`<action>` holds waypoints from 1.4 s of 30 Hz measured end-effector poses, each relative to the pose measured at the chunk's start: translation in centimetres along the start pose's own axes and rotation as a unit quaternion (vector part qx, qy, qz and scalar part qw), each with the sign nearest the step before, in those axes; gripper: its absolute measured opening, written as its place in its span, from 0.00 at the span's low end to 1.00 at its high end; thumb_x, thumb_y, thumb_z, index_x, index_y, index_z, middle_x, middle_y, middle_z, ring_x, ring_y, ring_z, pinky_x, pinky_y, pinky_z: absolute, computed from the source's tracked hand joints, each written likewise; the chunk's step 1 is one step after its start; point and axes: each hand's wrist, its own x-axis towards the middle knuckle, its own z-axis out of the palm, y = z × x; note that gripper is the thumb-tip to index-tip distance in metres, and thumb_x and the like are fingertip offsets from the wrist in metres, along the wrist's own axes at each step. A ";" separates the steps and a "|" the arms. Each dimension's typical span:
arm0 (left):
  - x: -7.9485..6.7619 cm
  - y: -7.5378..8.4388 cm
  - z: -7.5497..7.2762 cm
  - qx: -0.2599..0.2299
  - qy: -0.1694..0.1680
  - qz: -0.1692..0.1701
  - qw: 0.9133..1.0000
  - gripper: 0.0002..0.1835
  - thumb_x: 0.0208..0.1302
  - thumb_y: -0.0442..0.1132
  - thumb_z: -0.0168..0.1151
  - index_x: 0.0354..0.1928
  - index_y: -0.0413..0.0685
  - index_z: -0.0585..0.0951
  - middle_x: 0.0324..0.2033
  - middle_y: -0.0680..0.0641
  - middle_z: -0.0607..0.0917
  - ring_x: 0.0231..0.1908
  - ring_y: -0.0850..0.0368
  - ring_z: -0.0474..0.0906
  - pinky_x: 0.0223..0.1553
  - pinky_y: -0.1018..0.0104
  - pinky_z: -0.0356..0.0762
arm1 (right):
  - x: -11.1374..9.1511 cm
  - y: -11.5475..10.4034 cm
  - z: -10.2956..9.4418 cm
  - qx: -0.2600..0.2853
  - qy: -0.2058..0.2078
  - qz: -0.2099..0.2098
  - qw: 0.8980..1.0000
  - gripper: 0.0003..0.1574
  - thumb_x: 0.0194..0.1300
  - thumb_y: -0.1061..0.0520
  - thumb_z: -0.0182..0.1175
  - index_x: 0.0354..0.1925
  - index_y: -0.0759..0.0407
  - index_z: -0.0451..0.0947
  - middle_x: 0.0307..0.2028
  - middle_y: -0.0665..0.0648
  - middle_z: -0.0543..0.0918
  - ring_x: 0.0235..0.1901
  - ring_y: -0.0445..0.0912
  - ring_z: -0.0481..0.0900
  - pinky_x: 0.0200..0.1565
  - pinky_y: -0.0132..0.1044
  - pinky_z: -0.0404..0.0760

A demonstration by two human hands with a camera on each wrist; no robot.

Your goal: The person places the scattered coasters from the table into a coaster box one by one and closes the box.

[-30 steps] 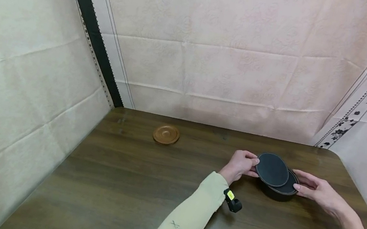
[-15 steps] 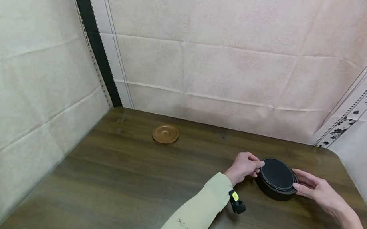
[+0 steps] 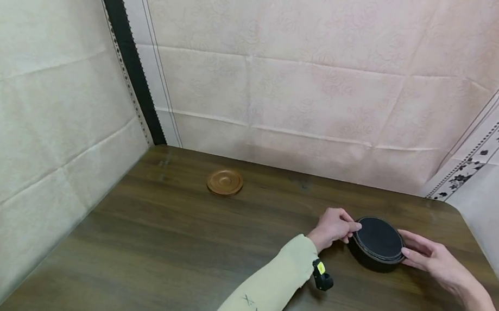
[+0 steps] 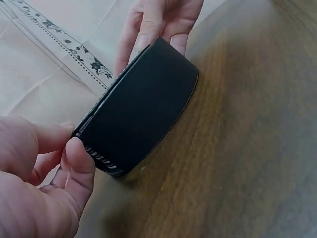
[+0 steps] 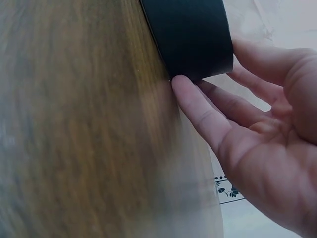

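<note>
On the right part of the wooden table stands a round black coaster holder [image 3: 374, 263] with stitching on its side [image 4: 101, 157]. A thin black coaster [image 3: 380, 238] lies level over its top, inside or right at the rim. My left hand [image 3: 333, 229] pinches the coaster's left edge between thumb and index finger, close against the rim. From the other side my right hand [image 3: 432, 260] steadies the holder, thumb on the near side and fingers around the back. The right wrist view shows those fingertips on the holder's smooth wall [image 5: 195, 37].
A brown round disc with raised rings [image 3: 225, 182] lies at the back left of the table [image 3: 154, 249]. Pale cloth walls [image 3: 309, 94] enclose the table at the back and both sides.
My left hand has moved right and slightly down, bringing the coaster from a tilted, offset position to lie level over the holder. The right hand has stayed on the holder.
</note>
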 end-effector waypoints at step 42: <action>1.3 0.8 -15.7 0.326 -0.029 0.104 0.939 0.09 0.67 0.49 0.62 0.41 0.54 0.78 0.37 0.53 0.81 0.35 0.59 0.76 0.37 0.66 0.75 | -0.2 0.7 -0.6 0.091 -0.041 -0.037 0.994 0.36 0.74 0.64 0.50 0.73 0.71 0.49 0.57 0.33 0.77 0.54 0.30 0.79 0.51 0.31 0.82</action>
